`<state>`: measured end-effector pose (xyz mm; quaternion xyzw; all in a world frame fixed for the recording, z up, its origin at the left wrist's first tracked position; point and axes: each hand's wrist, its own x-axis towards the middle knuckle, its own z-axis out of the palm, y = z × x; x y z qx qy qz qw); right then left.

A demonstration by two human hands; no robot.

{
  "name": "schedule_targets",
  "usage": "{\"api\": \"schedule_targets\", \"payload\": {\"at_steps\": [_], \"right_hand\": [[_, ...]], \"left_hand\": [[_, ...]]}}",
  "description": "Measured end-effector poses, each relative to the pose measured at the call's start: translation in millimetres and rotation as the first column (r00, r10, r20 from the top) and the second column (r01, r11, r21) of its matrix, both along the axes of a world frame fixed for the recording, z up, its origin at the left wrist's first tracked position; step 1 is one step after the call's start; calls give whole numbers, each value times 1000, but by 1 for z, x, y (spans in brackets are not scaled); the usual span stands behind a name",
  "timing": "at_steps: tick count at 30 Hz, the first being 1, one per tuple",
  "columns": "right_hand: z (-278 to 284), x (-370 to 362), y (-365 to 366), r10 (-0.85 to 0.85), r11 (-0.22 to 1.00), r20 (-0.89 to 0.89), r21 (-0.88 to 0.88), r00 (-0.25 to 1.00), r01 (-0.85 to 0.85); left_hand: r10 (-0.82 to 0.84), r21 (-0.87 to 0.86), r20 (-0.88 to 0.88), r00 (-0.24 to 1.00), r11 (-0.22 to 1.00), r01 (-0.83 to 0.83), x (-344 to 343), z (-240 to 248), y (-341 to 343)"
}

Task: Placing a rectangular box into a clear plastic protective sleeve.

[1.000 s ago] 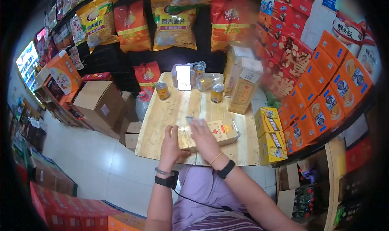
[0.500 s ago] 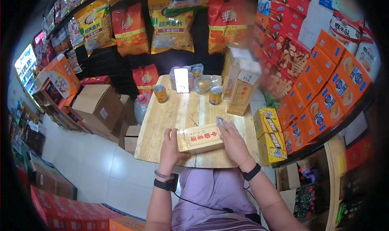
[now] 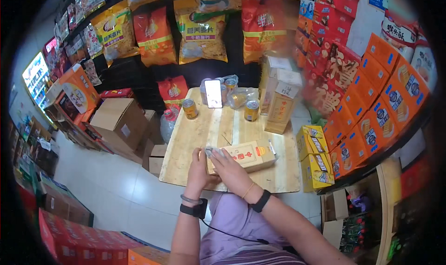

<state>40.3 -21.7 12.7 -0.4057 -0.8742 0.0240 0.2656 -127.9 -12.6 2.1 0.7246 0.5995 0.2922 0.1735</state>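
A long gold carton (image 3: 262, 159) with red lettering lies on its side on the wooden table (image 3: 186, 146) in front of me. My left hand (image 3: 199, 170) is closed around its left end. Across that same end lies my right hand (image 3: 232, 173), with a small grey cloth (image 3: 214, 150) pressed under its fingers against the carton. The two hands are close together, and the carton's right end is uncovered. What the underside rests on is partly hidden by my hands.
Two tall gold cartons (image 3: 280, 108) stand at the table's back right. A lit phone (image 3: 213, 94), a left can (image 3: 189, 109) and a right can (image 3: 251, 110) stand along the back. Yellow boxes (image 3: 318, 171) are stacked beside the right edge; cardboard boxes (image 3: 121, 125) sit at left.
My right hand has slid with the cloth from the carton's right end to its left end, beside my left hand. The left hand still grips the carton. The view has shifted slightly.
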Motion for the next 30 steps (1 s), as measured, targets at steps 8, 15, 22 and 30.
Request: {"api": "schedule_targets", "payload": {"at_steps": [8, 15, 22, 30], "right_hand": [[12, 97, 8, -158, 984, -24, -88, 987, 156], [-4, 63, 30, -358, 934, 91, 62, 929, 353], [-1, -6, 12, -179, 960, 154, 242, 972, 138], [-7, 66, 9, -47, 999, -49, 17, 998, 48]], "left_hand": [[-6, -15, 18, 1000, 1000, 6, 7, 16, -4], [15, 23, -20, 1000, 1000, -15, 6, 13, -2], [-6, 53, -38, 999, 999, 8, 4, -3, 3], [-10, -9, 11, 1000, 1000, 10, 0, 5, -1]]}}
